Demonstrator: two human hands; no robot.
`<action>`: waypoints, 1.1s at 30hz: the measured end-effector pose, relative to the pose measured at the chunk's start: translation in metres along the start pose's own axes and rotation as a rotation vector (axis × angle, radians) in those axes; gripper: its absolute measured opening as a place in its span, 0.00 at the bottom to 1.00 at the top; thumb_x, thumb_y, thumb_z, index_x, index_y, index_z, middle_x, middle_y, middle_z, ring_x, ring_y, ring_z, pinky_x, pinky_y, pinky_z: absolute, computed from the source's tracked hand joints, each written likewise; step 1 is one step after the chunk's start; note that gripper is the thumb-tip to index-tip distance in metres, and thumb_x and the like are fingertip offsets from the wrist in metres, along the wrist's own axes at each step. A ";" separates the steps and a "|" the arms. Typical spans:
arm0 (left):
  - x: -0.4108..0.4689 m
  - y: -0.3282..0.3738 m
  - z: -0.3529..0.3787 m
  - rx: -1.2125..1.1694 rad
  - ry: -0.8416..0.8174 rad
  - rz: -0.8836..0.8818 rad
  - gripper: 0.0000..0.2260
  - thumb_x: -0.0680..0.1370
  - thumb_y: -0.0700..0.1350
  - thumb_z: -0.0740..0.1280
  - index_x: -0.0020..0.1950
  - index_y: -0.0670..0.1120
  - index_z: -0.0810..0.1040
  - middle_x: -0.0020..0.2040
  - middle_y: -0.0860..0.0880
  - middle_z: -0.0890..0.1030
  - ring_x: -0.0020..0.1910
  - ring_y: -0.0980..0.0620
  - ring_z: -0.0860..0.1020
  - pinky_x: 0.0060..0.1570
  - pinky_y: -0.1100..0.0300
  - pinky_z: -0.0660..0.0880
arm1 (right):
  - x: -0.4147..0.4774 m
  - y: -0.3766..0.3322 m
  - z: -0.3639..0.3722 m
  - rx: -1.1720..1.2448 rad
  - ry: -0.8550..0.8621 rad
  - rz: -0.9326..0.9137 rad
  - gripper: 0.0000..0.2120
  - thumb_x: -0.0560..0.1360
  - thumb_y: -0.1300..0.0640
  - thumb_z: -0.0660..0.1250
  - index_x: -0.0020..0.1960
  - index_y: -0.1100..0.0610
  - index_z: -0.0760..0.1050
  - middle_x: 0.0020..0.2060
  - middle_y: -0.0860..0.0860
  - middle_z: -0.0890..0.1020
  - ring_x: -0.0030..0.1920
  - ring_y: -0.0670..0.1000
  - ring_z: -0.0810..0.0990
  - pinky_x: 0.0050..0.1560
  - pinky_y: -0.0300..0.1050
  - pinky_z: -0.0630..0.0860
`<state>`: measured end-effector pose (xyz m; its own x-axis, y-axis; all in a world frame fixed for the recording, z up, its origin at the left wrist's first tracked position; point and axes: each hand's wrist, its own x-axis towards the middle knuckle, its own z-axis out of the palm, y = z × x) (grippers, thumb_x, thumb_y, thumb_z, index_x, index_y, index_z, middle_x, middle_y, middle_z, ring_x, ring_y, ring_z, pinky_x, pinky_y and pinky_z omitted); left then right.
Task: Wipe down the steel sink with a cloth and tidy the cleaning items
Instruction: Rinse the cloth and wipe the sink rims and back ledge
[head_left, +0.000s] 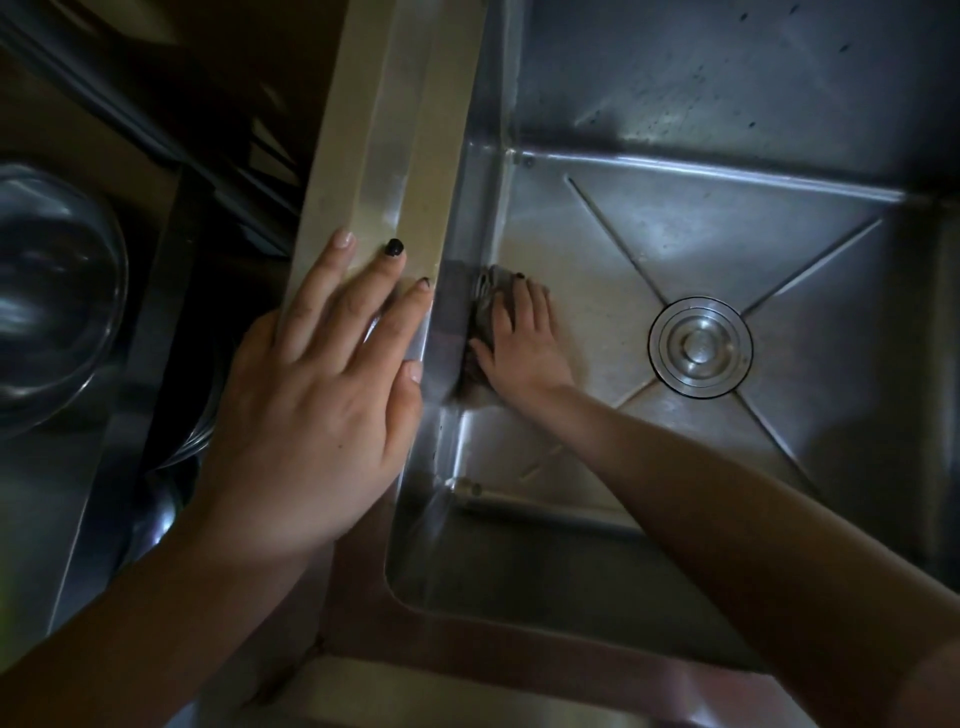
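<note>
The cloth (485, 291), a blurred grey wad mostly hidden beneath the right hand (519, 343), sits against the sink (675, 234) basin's left wall, flattened fingers pressing it. The left hand (322, 395) lies flat, fingers straight, on the rim (374, 156).

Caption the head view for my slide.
Right hand presses a cloth against the sink wall; left hand rests on the rim.

Open sink floor (675, 234) around central drain (700, 347)
</note>
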<state>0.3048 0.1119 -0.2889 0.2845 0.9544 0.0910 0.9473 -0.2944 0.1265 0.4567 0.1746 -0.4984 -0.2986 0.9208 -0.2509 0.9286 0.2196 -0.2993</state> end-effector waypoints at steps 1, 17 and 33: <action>0.000 0.000 0.000 0.002 -0.005 0.000 0.19 0.79 0.45 0.55 0.68 0.42 0.69 0.70 0.43 0.69 0.72 0.44 0.60 0.59 0.43 0.70 | -0.007 0.001 0.002 -0.009 0.003 -0.024 0.32 0.77 0.45 0.58 0.72 0.65 0.58 0.72 0.67 0.57 0.73 0.66 0.52 0.73 0.56 0.42; 0.002 0.001 -0.002 0.016 -0.052 -0.019 0.19 0.78 0.45 0.54 0.68 0.42 0.70 0.70 0.44 0.68 0.72 0.44 0.60 0.61 0.43 0.68 | -0.001 0.072 -0.019 -0.069 0.025 0.172 0.33 0.78 0.44 0.56 0.75 0.62 0.53 0.74 0.66 0.53 0.74 0.64 0.49 0.74 0.56 0.45; 0.003 0.003 -0.002 0.019 -0.016 -0.017 0.19 0.77 0.45 0.56 0.67 0.41 0.71 0.69 0.44 0.69 0.72 0.45 0.61 0.63 0.46 0.66 | -0.053 0.069 -0.009 -0.164 -0.195 -0.221 0.32 0.79 0.44 0.52 0.76 0.56 0.46 0.76 0.58 0.45 0.76 0.57 0.42 0.73 0.49 0.40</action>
<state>0.3080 0.1134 -0.2859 0.2703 0.9600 0.0728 0.9547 -0.2771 0.1089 0.5388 0.1442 -0.4977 -0.5184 0.7697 -0.3725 0.8551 0.4706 -0.2176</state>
